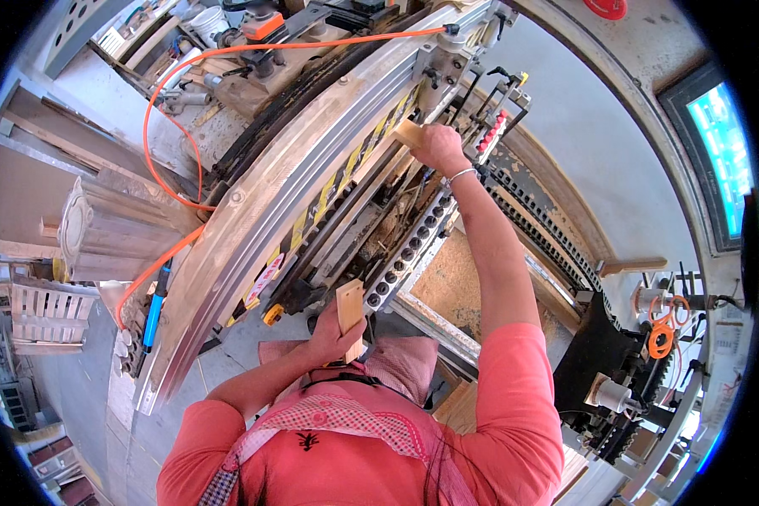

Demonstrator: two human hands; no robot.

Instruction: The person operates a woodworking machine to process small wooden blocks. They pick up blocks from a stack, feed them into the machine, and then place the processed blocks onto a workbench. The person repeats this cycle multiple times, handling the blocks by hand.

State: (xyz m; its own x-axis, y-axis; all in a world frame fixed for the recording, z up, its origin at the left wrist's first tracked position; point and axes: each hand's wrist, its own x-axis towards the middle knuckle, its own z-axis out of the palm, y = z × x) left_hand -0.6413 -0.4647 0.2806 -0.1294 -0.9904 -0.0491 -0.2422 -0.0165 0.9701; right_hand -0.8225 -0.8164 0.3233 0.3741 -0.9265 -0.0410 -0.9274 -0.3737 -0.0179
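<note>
Head view: right hand (pixel 437 148) half hides wooden block (pixel 408 133) (machine behind).

A long woodworking machine bed (pixel 312 169) with a grey metal rail carries an orange hose (pixel 156 110); a chipboard panel (pixel 455 278) lies on it.

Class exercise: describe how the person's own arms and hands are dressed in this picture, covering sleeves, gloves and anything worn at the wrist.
Both hands are bare, without gloves. The left hand and right hand extend from short coral-pink sleeves that end above the elbows, leaving the forearms uncovered. A thin silver-coloured bangle circles the right wrist; nothing shows on the left wrist.
</note>
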